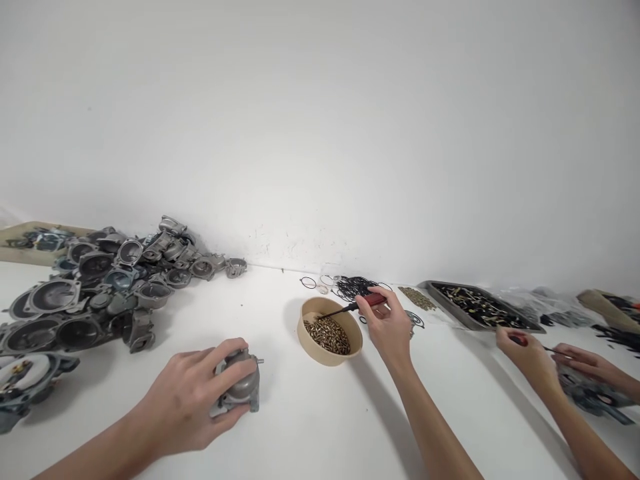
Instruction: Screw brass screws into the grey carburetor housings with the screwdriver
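My left hand (193, 397) is closed over a grey cast-metal housing (241, 387) that rests on the white table (310, 427). My right hand (389, 327) grips a screwdriver with a red handle (373, 301); its dark shaft reaches left over a round tan bowl (306, 339). The bowl holds several small brass parts (327, 333). The screwdriver's tip hovers above the bowl's far rim.
A heap of grey metal housings (100, 287) covers the table's left side. Black O-rings (353, 288) lie behind the bowl. A dark tray of small parts (475, 305) stands at the right. Another person's hands (530, 357) work with a red-handled tool at the far right.
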Demonstrator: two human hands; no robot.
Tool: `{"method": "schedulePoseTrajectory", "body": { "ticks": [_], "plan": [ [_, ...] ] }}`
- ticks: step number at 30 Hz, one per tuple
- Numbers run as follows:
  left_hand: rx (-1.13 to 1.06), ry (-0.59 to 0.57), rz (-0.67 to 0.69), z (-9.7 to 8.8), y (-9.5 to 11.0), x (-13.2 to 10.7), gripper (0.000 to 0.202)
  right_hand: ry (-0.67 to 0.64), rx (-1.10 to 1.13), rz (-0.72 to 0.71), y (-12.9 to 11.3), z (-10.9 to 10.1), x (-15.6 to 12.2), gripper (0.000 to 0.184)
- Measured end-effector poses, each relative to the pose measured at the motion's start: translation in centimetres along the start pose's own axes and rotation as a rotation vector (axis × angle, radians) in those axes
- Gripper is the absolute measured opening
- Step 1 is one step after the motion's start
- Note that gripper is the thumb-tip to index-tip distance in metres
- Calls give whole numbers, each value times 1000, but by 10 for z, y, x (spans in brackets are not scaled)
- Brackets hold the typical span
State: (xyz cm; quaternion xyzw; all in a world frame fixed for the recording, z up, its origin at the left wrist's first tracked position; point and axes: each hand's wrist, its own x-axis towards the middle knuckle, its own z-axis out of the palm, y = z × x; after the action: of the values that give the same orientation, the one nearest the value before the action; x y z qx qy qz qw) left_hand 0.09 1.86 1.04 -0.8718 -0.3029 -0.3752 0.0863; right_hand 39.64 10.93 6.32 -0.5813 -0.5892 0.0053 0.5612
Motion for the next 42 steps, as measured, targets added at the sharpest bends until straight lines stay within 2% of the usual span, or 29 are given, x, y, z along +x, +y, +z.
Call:
{"method": "schedulePoseTrajectory", "body": {
  "ticks": [3,11,17,24,29,33,38,42],
  "plan": [
    [30,48,12,1,3,1,25,7,26,13,-4,0,0,48],
    [190,144,-79,2,-2,2,20,59,149,25,-23,-1,1,46],
    [233,147,-159,0,-7,7,28,80,223,30,-35,3,-1,42],
    [79,71,-196,0,-13,6,24,108,348,62,-54,7,-8,46],
    [-74,18,-211,2,-14,6,26,54,491,96,-68,13,-21,44],
    [-139,-16,-202,3,-18,6,30,-72,573,170,-77,19,-37,41],
    [-157,-24,-202,4,-19,4,30,-190,547,177,-86,25,-58,37],
    [-128,-5,-211,3,-20,3,31,-214,510,123,-93,29,-68,33]
  ]
}}
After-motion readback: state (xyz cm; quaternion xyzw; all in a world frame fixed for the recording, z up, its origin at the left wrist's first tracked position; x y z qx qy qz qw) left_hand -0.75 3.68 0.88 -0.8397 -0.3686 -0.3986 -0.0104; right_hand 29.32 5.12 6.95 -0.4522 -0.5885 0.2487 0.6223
